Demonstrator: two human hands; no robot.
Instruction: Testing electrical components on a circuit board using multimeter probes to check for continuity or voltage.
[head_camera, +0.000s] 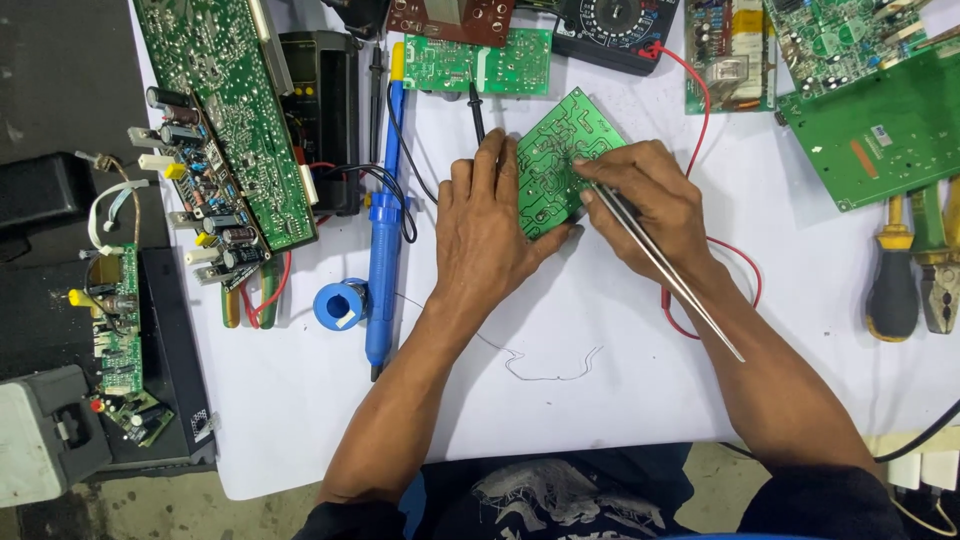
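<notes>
Circuit board (560, 160) — left hand (485, 235) steadies it flat, right hand (650, 205) pinches tweezers (665, 265).

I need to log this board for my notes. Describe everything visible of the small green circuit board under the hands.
The small green circuit board is roughly square, lying turned like a diamond on the white table cover, solder side up with pale traces and dots. The left hand lies on its left and lower edge, thumb under the lower corner. The right hand rests on its right side, setting the tip of metal tweezers on the traces. Its component side is hidden.
</notes>
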